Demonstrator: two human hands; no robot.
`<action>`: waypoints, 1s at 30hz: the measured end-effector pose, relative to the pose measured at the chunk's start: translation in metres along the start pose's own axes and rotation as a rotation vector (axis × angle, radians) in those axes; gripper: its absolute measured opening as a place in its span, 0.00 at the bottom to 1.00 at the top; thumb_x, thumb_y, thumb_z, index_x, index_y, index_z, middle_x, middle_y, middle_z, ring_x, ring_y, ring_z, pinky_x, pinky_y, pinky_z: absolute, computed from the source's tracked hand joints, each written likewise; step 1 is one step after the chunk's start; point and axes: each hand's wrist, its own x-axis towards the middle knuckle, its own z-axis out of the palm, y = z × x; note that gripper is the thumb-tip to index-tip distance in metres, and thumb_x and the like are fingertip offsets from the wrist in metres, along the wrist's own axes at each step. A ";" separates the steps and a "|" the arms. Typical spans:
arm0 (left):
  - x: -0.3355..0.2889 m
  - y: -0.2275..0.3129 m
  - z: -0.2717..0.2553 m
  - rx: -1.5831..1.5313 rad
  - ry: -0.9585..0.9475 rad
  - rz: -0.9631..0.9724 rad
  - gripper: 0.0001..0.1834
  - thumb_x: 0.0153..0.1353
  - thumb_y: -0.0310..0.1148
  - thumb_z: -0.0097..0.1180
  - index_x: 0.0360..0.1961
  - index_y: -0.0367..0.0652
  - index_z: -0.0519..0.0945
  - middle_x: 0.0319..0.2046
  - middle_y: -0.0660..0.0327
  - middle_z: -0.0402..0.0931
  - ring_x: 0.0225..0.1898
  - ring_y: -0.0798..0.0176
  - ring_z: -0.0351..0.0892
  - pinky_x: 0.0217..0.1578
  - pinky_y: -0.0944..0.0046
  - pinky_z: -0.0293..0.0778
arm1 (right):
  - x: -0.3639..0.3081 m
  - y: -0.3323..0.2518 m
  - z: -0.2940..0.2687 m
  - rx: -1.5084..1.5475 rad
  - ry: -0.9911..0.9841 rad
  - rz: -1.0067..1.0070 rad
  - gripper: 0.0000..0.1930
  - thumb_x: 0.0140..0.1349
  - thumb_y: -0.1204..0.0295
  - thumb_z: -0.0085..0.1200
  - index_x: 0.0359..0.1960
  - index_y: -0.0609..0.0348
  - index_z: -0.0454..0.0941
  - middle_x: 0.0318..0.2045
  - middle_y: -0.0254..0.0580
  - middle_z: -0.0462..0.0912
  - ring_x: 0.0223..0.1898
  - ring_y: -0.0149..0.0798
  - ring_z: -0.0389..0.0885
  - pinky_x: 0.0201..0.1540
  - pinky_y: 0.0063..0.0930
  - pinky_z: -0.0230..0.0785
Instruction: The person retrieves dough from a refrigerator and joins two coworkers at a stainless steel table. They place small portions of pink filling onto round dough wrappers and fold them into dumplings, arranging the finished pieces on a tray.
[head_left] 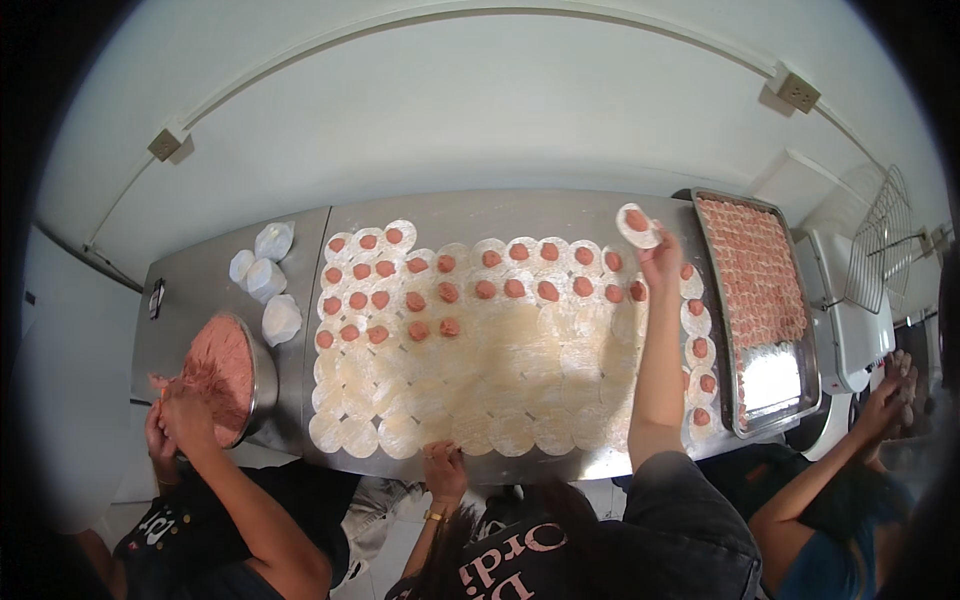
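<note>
Over the far right of the table, my right hand (660,255) is closed on a round dumpling wrapper (638,238) with a dab of pink meat filling (636,219) on it. The wrapper is lifted above the table. My left hand (444,472) is at the near table edge beside the lowest wrappers, its fingers loosely apart and nothing seen in them. Between my hands lie overlapping rows of pale round wrappers (500,375). Those in the far rows carry dabs of filling; many nearer ones are bare. My right forearm hides some wrappers.
At right stands a metal tray (812,395) of filled dumplings, beside a white appliance (850,310) and wire rack (880,240). At left are a bowl (264,375) of pink filling and several white wrapped bundles (266,280). Co-workers' hands (185,420) are at both sides.
</note>
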 end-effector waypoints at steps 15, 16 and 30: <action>0.000 0.005 -0.002 0.125 -0.010 -0.025 0.14 0.56 0.26 0.53 0.43 0.43 0.68 0.36 0.53 0.72 0.41 0.47 0.70 0.40 0.51 0.67 | 0.066 -0.030 -0.065 -0.993 0.412 -0.574 0.14 0.57 0.70 0.52 0.43 0.63 0.74 0.35 0.43 0.79 0.35 0.35 0.75 0.39 0.28 0.67; -0.001 0.004 -0.002 0.091 -0.014 -0.022 0.14 0.56 0.26 0.54 0.43 0.44 0.68 0.36 0.52 0.72 0.40 0.47 0.70 0.40 0.51 0.67 | 0.074 -0.001 -0.046 -0.954 0.261 -0.534 0.13 0.56 0.70 0.53 0.41 0.64 0.75 0.35 0.44 0.79 0.38 0.37 0.76 0.43 0.28 0.67; -0.006 -0.007 0.001 0.000 -0.009 -0.033 0.14 0.55 0.27 0.56 0.42 0.45 0.70 0.37 0.52 0.71 0.36 0.46 0.72 0.36 0.51 0.68 | -0.003 0.382 0.160 -1.859 -0.498 -0.444 0.14 0.47 0.65 0.60 0.33 0.60 0.78 0.38 0.51 0.74 0.47 0.54 0.72 0.49 0.41 0.68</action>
